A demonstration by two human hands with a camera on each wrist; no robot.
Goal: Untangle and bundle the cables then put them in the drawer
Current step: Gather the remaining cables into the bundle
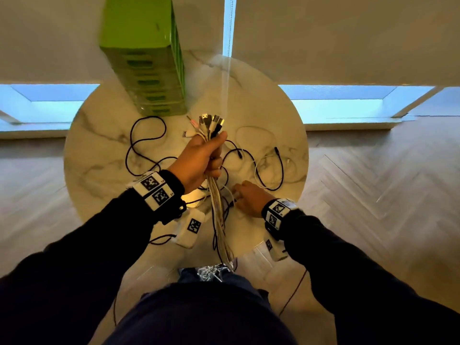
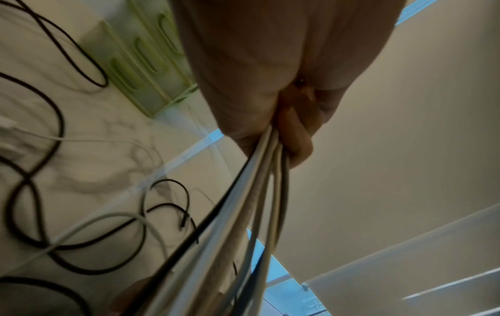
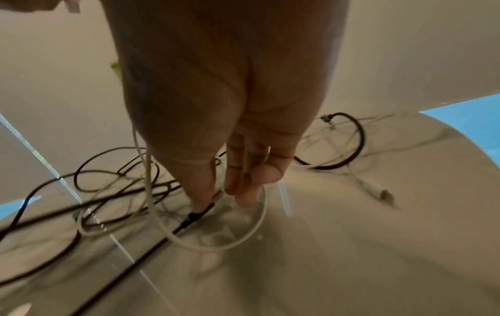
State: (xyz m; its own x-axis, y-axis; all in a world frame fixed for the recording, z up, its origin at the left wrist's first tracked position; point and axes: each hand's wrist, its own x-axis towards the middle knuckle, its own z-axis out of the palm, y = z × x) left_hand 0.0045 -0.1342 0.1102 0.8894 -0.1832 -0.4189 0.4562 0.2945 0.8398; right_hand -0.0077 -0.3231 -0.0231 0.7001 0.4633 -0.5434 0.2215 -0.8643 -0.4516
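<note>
My left hand (image 1: 199, 158) clamps the cable bundle (image 1: 217, 197) tight, plugs up, above the table (image 1: 273, 115). My right hand (image 1: 249, 197) narrows its thumb and fingers (image 3: 244, 192) around a black cable plug (image 3: 193, 216). I cannot tell whether it is pinched. Loose cables (image 3: 361, 139) sprawl all round, with the near edge close and the green drawer unit (image 1: 149, 70) behind.
</note>
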